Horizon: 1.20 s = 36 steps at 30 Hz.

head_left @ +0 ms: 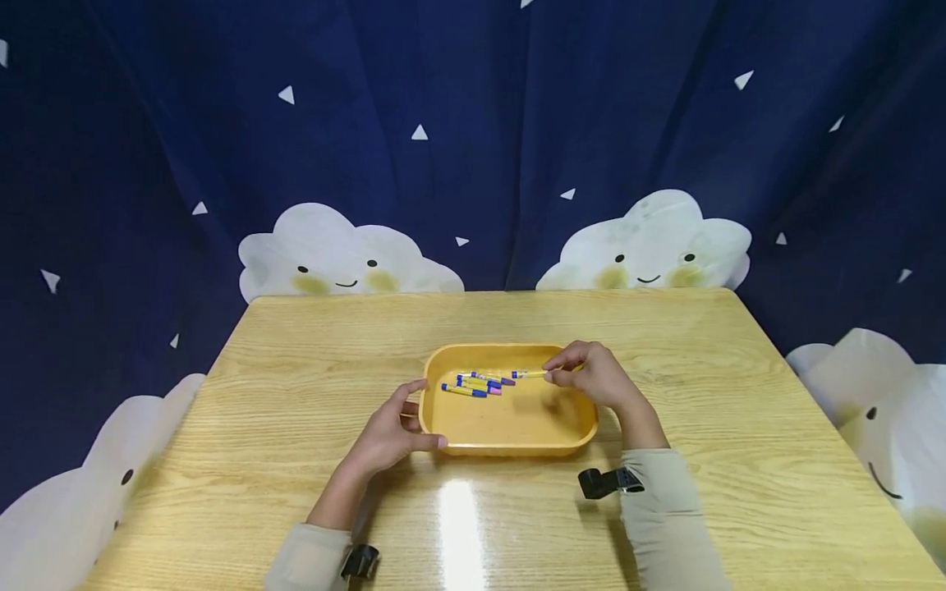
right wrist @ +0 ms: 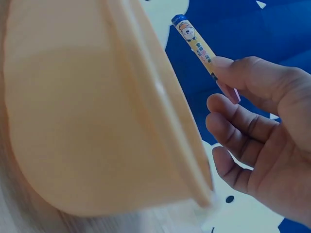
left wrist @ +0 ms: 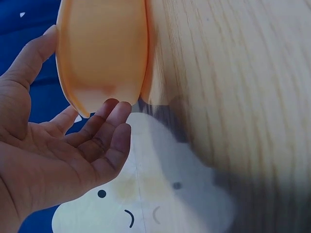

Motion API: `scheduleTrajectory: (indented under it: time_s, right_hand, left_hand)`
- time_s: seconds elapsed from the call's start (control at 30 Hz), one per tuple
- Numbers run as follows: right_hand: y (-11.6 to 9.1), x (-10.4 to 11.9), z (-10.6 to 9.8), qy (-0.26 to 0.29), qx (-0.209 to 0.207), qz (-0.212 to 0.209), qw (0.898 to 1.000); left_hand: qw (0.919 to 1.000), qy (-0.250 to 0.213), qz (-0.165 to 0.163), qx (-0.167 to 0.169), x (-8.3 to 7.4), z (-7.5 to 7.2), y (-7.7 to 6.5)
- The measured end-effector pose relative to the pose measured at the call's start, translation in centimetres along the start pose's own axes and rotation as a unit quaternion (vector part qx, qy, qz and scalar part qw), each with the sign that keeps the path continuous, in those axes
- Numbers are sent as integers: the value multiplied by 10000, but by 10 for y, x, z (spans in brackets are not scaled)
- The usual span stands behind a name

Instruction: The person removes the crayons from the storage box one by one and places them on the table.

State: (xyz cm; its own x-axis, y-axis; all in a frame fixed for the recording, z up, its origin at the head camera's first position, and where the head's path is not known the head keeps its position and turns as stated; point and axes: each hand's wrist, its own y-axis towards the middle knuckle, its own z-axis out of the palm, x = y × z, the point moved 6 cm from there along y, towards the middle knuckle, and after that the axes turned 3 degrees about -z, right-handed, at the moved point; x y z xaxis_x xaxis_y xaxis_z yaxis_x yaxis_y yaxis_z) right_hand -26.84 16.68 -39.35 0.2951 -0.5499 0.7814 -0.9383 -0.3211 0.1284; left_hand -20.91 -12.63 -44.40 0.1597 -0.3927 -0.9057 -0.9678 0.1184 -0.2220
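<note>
A yellow plastic tray [head_left: 517,450] lies on the table in the head view. My left hand [head_left: 388,431] holds its left end, thumb on the near rim and fingers around the end wall; the left wrist view shows the thumb touching the rim. Over the tray's far right part, my right hand [head_left: 594,377] pinches a small marker [right wrist: 197,42] between thumb and forefinger. That marker has a printed yellow label, a blue end and a pink end, and points left. Several similar markers [head_left: 466,391] lie together in the tray's left half.
The wooden table [head_left: 310,345] extends around the tray on all sides. Behind it hangs a dark blue curtain [head_left: 443,180] with white clouds and triangles. Small black devices are strapped to both wrists, one of them the right wrist camera [head_left: 597,483].
</note>
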Motion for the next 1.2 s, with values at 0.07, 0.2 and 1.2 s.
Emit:
scheduleTrajectory:
  time_s: [0.07,0.2,1.2]
  right_hand:
    - [-1,0,-7,75,-79,-9,9999]
    - [-4,-4,-21,169,-269,-60,9995]
    - [-33,-103,-91,464,-1092,683,9906]
  left_hand:
    - [10000,36,1,-35,-1,-1,0]
    - [10000,-1,85,6,-3,-1,1]
    - [9992,-321,138,187,-3,1,0]
